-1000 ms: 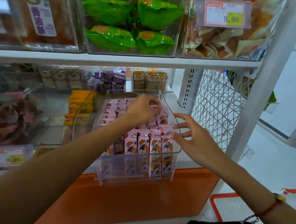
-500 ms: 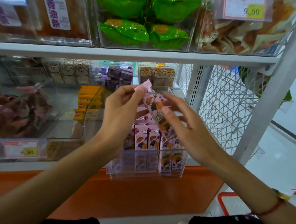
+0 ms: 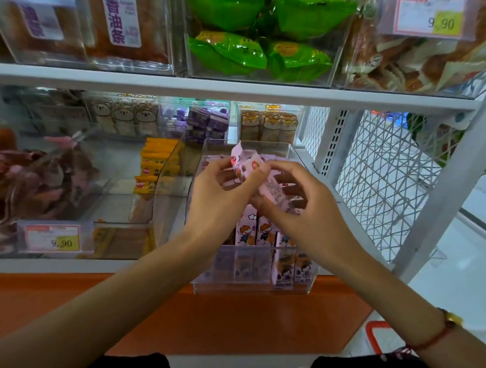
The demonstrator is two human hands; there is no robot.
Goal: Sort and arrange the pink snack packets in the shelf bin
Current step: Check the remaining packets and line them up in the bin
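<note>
A clear plastic bin (image 3: 250, 284) sticks out from the lower shelf and holds several pink snack packets (image 3: 256, 231) standing upright in rows. Above the bin, both hands hold loose pink packets. My left hand (image 3: 220, 196) pinches the upper pink packet (image 3: 246, 162) between thumb and fingers. My right hand (image 3: 297, 206) grips the lower end of another pink packet (image 3: 273, 189) that lies slantwise across its fingers. The two hands touch each other over the bin's middle and hide most of its contents.
Yellow packets (image 3: 155, 163) fill the neighbouring bin on the left, purple boxes (image 3: 207, 123) stand behind. A white wire mesh panel (image 3: 378, 181) closes the shelf's right side. Green bags (image 3: 256, 52) sit on the shelf above. An orange ledge (image 3: 216, 322) runs below, a red-rimmed basket (image 3: 373, 335) on the floor.
My left hand lifted a packet out of the bin and my right hand came up to meet it. The packets now sit a little lower and more turned between both hands.
</note>
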